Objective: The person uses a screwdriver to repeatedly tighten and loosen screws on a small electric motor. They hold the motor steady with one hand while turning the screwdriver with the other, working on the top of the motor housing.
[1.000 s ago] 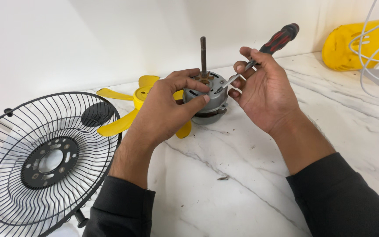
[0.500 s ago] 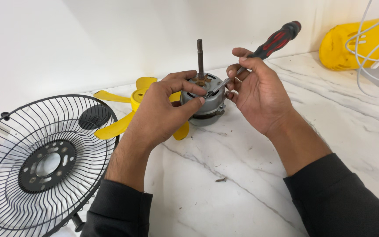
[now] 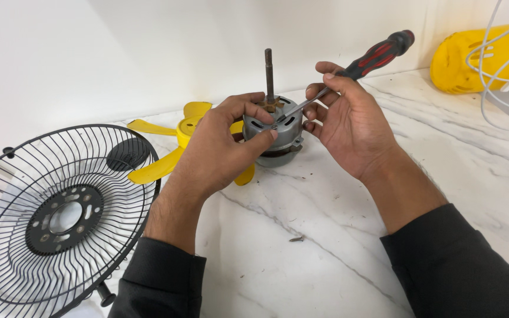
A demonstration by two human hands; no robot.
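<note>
A grey fan motor point(image 3: 283, 134) with an upright shaft point(image 3: 268, 70) stands on the marble counter. My left hand point(image 3: 219, 147) grips the motor's left side, thumb and fingers over its top. My right hand point(image 3: 349, 118) holds a screwdriver point(image 3: 372, 59) with a red and black handle; its metal tip rests on the motor's top face near my left fingertips. Behind my left hand lies a yellow fan blade point(image 3: 184, 141), partly hidden by it.
A black wire fan guard point(image 3: 60, 218) leans at the left. One small screw point(image 3: 296, 239) lies on the marble counter point(image 3: 301, 277) in front. A yellow fan housing point(image 3: 478, 59) and white cables point(image 3: 502, 53) sit at the far right, by the white wall.
My hands and the motor stay in nearly the same place. The screwdriver tip has settled on the motor's top face, and its handle has shifted slightly.
</note>
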